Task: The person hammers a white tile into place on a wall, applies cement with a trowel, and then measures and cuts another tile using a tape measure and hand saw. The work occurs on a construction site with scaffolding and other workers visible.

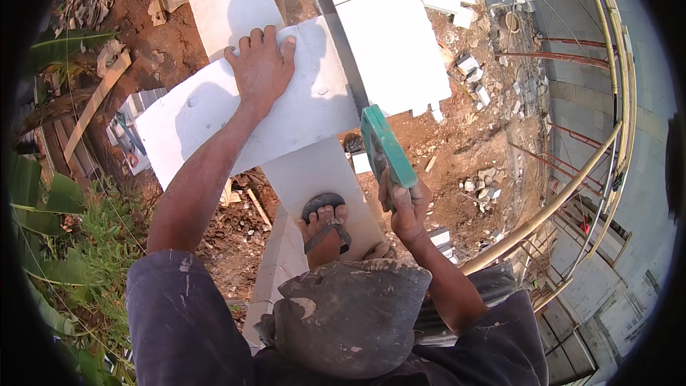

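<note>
A long white building block (193, 125) lies crosswise over a pale wall of blocks (307, 168). Spread flat on its top, my left hand (263, 68) presses near the far edge, fingers apart. My right hand (409, 211) is closed round the green handle (387, 146) of a hand saw. The saw's long grey blade (334, 28) points away from me, along the right end of the block. How deep the blade sits, if it cuts in at all, I cannot tell.
My sandalled foot (327, 225) stands on the wall just below the block. Beyond the blade lies a bright white stack (393, 50). Bamboo poles (543, 200) curve along the right. Rubble (486, 189) and planks (96, 107) litter the brown ground far below; plants (107, 243) grow at left.
</note>
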A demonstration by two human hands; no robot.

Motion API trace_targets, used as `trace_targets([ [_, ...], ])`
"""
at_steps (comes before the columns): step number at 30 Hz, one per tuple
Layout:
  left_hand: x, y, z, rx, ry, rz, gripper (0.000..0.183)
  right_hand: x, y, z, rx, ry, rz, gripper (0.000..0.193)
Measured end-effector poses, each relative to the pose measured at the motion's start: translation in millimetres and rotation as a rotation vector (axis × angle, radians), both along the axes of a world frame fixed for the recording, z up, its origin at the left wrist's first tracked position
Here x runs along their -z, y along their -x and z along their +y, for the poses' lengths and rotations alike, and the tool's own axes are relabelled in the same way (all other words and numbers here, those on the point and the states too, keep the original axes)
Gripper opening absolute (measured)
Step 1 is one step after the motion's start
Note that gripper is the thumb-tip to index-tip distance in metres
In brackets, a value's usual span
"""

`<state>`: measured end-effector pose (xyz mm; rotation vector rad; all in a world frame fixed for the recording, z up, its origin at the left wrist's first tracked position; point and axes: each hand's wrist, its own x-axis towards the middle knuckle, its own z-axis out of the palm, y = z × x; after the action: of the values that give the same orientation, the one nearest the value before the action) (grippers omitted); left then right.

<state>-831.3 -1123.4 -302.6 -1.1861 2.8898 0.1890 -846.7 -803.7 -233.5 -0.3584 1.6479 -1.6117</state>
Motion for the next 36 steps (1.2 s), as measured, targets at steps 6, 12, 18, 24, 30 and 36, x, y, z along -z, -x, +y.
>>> trace_targets([
  [6, 5.5, -1.7, -7.5, 0.005, 0.069, -0.052, 0.044, 3.9, 6.6, -8.3, -0.034, -0.007, -0.001, 0.041],
  [12, 7.1, -1.6, -6.5, 0.041, 0.049, -0.015, 0.046, -0.3, 16.5, -2.3, -0.083, 0.094, -0.063, 0.042],
  [18, 2.8, -4.6, -5.1, 0.036, 0.024, -0.059, 0.047, 3.2, 10.6, 0.1, -0.071, 0.086, -0.06, 0.046],
  [24, 6.0, -2.4, -0.7, 0.046, 0.082, 0.08, 0.042, 0.6, -6.8, -9.8, 0.042, 0.031, 0.119, 0.053],
  [30, 5.2, -6.6, -4.9, 0.042, -0.013, 0.03, 0.049, -31.7, -4.5, -0.7, -0.028, -0.087, 0.029, 0.042],
  [36, 11.2, 13.7, 9.2, 0.069, 0.013, 0.092, 0.05, -39.6, -31.8, 49.7, 0.1, -0.112, 0.197, 0.038],
])
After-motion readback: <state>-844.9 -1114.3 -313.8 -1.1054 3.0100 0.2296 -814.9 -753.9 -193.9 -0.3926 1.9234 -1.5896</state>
